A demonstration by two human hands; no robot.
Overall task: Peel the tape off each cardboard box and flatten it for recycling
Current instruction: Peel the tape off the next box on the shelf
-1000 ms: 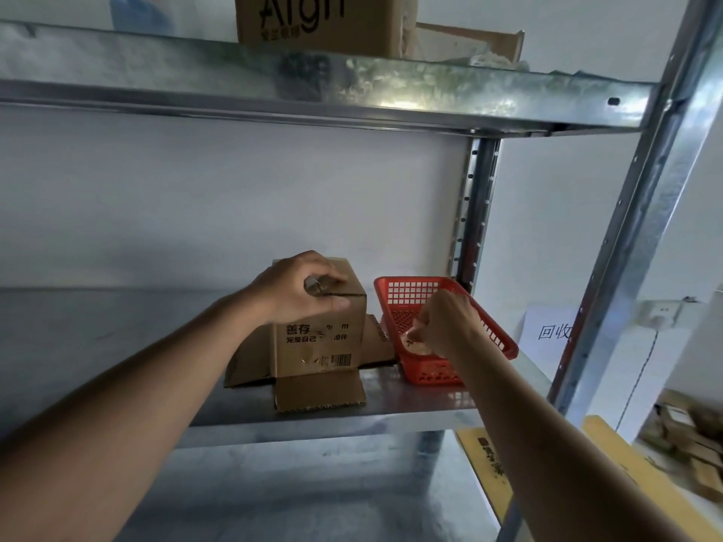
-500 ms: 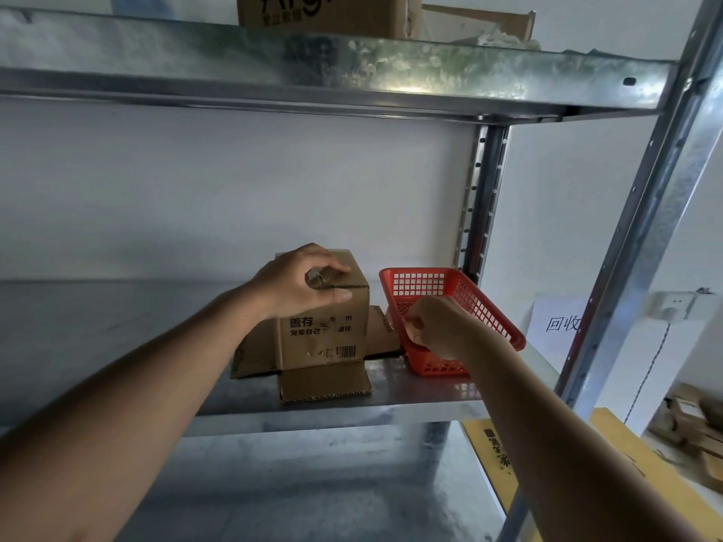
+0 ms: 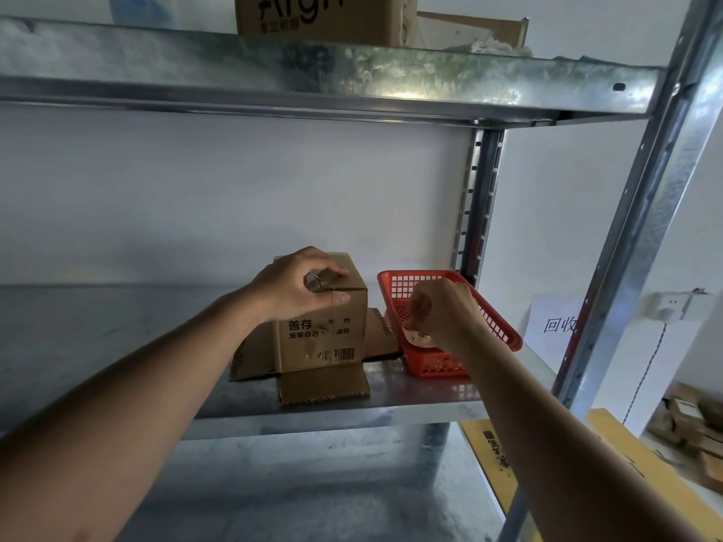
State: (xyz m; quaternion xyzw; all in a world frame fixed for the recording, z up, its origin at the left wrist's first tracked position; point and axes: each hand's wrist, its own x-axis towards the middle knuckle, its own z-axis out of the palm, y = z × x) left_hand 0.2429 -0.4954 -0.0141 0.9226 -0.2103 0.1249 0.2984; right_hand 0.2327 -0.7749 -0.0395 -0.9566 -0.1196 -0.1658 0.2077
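A small brown cardboard box [image 3: 324, 338] with printed characters and a barcode stands on the metal shelf [image 3: 410, 400], its bottom flaps splayed flat around it. My left hand [image 3: 297, 285] grips the box's top front edge, fingers curled over the top and thumb on the front face. My right hand [image 3: 440, 311] hovers inside the red plastic basket [image 3: 500, 330] just right of the box. Its fingers are curled, pinching a pale crumpled piece of tape [image 3: 416, 338] that hangs low in the basket.
A shelf above carries a larger printed cardboard box [image 3: 324, 17] and another open box. Steel uprights [image 3: 641, 244] stand at the right. Beyond them are a paper sign, a wall socket, flattened cardboard [image 3: 610, 455] and scraps on the floor.
The view has shifted slightly. My right hand has stayed over the red basket with the tape piece and dipped a little lower; my left hand has kept its hold on the box top.
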